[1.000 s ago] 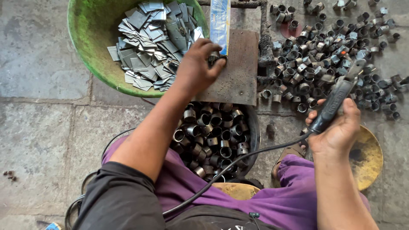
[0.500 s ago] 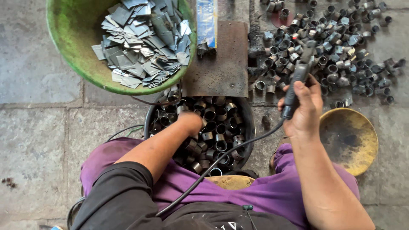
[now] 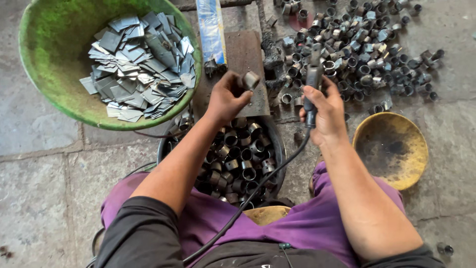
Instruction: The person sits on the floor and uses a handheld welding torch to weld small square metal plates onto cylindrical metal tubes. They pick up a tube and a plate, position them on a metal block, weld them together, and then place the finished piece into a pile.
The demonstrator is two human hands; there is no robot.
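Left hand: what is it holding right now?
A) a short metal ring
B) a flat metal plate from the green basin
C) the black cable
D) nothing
A: the left hand pinches a short metal ring at its fingertips above the dark tub of rings, while the right hand grips the corded tool handle.

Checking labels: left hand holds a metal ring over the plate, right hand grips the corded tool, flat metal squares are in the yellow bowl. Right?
Not quite. The head view shows the flat metal squares in the green bowl; the yellow bowl holds none. The rest stands.
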